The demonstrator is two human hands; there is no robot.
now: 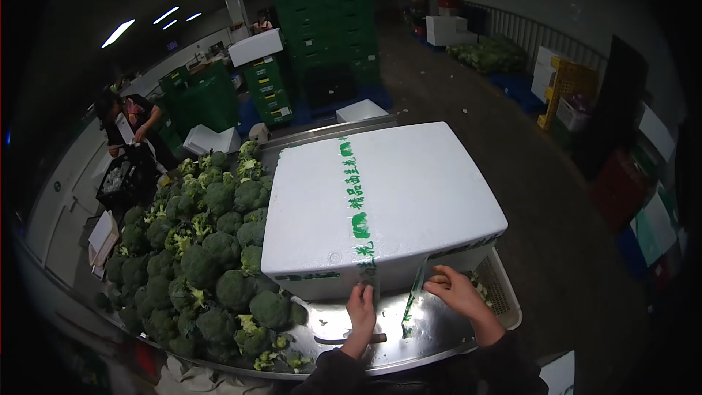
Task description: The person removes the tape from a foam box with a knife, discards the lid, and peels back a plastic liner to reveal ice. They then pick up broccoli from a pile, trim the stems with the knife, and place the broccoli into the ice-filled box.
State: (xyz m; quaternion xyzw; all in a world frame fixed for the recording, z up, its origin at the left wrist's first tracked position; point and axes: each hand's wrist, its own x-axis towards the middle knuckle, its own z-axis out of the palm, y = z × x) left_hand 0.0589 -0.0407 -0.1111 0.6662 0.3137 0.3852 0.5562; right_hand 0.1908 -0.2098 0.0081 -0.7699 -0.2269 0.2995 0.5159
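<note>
A large white foam box [387, 190] stands on the metal table [329, 318], with clear tape printed in green [355, 183] running over its lid and down the near side. My left hand [360, 314] is at the lower end of that tape, fingers closed together against it. To the right, my right hand [457, 292] has its fingers bent around the upper part of a loose strip of green-printed tape [413, 300], which hangs down in front of the box. A knife-like tool with a brown handle [378, 338] lies on the table below my left hand.
Broccoli heads [201, 267] are piled on the table's left. A pale plastic basket [504, 289] sits at the box's right front corner. Green crates [325, 25] are stacked behind. At the far left, a person [131, 121] stands by a black crate [126, 181].
</note>
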